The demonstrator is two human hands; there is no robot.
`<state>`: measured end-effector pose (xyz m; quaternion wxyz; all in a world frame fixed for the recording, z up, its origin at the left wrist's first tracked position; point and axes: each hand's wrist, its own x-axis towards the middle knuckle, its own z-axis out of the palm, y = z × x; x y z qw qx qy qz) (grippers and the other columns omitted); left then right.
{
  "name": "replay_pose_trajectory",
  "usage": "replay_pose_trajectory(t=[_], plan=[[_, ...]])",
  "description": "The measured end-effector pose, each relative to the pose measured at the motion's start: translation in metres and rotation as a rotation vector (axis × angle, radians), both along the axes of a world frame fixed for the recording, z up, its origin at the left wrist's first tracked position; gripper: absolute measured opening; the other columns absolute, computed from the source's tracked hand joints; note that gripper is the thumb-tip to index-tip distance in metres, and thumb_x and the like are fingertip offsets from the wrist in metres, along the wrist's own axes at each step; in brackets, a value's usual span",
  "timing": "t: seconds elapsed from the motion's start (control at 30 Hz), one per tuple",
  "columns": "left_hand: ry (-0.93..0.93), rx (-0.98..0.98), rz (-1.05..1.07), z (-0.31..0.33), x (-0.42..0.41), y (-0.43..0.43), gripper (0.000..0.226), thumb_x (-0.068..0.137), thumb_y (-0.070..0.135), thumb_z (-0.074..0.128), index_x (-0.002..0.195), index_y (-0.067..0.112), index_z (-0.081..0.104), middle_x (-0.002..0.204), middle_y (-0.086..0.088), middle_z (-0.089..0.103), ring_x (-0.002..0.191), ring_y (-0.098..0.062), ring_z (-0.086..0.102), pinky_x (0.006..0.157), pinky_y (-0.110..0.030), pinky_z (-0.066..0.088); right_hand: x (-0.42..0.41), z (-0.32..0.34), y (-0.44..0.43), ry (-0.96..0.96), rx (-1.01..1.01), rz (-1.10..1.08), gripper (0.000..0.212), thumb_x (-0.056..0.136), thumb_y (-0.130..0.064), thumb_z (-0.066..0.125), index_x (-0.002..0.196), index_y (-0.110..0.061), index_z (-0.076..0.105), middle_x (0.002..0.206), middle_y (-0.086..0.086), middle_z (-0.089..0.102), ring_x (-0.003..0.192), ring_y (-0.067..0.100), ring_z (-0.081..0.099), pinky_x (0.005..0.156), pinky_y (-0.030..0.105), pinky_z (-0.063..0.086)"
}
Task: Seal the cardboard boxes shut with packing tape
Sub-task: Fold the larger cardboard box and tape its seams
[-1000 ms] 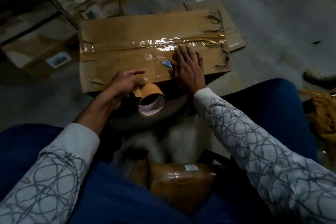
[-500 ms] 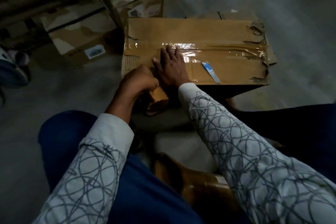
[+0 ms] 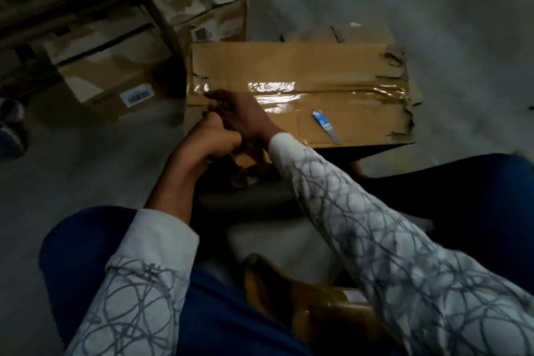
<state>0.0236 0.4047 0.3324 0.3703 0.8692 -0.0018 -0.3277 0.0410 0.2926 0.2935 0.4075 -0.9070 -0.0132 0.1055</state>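
Cardboard box (image 3: 303,66) lies on the grey floor (image 3: 433,9) straight in front of your knees, flaps closed, with its long side running across your head view. A glossy strip of packing tape (image 3: 332,92) runs along the box's middle seam from its left end to its right end, where the cardboard is torn and ragged.

Your right hand (image 3: 245,115) rests palm down on the left part of the box top. Its fingers (image 3: 216,97) are stretched out and lie on the tape close to the box's left edge, grasping nothing. Your left hand (image 3: 211,140) sits at the near left corner of the box, touching your right wrist, and is clenched around the tape roll (image 3: 245,169). Only a dim brown piece of that roll shows beneath your two hands, against the box's near side.

A small blue and white cutter (image 3: 326,127) lies loose on the box's near flap, to the right of your right hand and apart from it.

Beyond the box's left end stand two other cartons (image 3: 202,3), both carrying barcode labels. A flattened cardboard sheet (image 3: 361,35) pokes out from behind the box's far edge. On the near side of the box, between your blue-trousered legs, a brown tape-wrapped parcel (image 3: 318,312) sits low in view, partly under your patterned right sleeve (image 3: 404,269).
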Motion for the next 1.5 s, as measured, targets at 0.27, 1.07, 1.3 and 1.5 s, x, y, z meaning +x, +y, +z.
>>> replay_pose_trajectory(t=[0.27,1.07,1.3,1.5], plan=[[0.171,-0.619,-0.192,0.006,-0.033,-0.069,0.063,0.081,0.0,0.078,0.133,0.02,0.05,0.093,-0.022,0.067,0.076,-0.017,0.064,0.064,-0.021,0.051,-0.143,0.053,-0.127,0.147,0.221,-0.301,0.044,0.098,-0.041,0.061,0.137,-0.024,0.055,0.129,0.002,0.059,0.109,0.009,0.064,0.092,0.033,0.057],[-0.092,-0.483,-0.336,-0.026,-0.097,-0.197,0.007,0.092,0.016,0.07,0.086,0.02,0.07,0.085,0.003,0.072,0.077,-0.008,0.067,0.077,-0.029,0.052,-0.266,0.046,-0.231,-0.134,-0.168,-0.401,0.048,0.098,-0.04,0.06,0.14,-0.019,0.05,0.104,0.0,0.065,0.084,0.012,0.06,0.074,0.024,0.046],[-0.176,-0.433,-0.379,-0.028,-0.074,-0.188,0.014,0.09,0.019,0.072,0.077,0.024,0.069,0.077,0.0,0.07,0.072,-0.01,0.062,0.074,-0.035,0.051,-0.239,0.029,-0.215,0.073,-0.083,-0.496,0.063,0.087,-0.071,0.053,0.139,-0.036,0.045,0.126,0.003,0.06,0.099,0.024,0.065,0.083,0.041,0.059],[-0.166,-0.371,-0.428,-0.02,-0.056,-0.187,0.018,0.089,0.013,0.073,0.074,0.022,0.069,0.059,0.012,0.065,0.05,0.0,0.057,0.059,-0.025,0.048,-0.232,0.043,-0.209,0.112,-0.019,-0.543,0.055,0.089,-0.061,0.063,0.136,-0.035,0.053,0.113,-0.01,0.056,0.108,0.021,0.061,0.086,0.044,0.057]])
